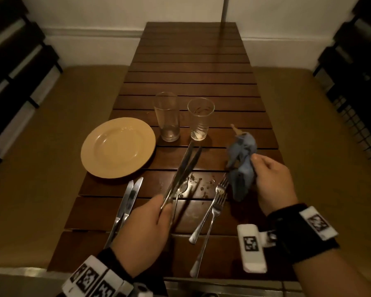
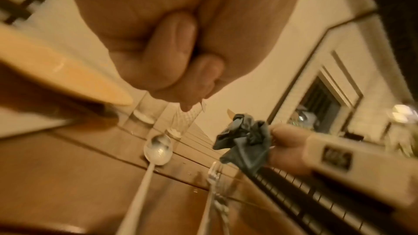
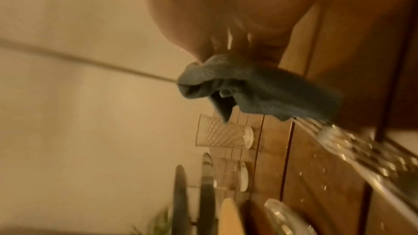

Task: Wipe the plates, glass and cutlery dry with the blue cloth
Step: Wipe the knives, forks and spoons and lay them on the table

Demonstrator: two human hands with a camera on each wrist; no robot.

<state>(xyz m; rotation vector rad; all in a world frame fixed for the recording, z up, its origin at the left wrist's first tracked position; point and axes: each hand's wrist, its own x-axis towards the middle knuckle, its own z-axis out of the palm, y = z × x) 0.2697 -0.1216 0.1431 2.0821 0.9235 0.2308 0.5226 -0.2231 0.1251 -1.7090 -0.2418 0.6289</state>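
My left hand grips the handles of two table knives, whose blades are raised off the table and point toward the glasses. To the right, my right hand holds the bunched blue cloth above the fork tips; a tan tip pokes out of the cloth's top. A yellow plate sits at the left. Behind it stand a tall glass and a ribbed glass. A spoon, two forks and two more knives lie flat. The left wrist view shows the spoon and cloth.
Everything rests on a narrow slatted wooden table with water drops near the forks. Tan cushioned seats flank both long sides, and dark slatted furniture stands at the outer edges. The table's far half is bare wood.
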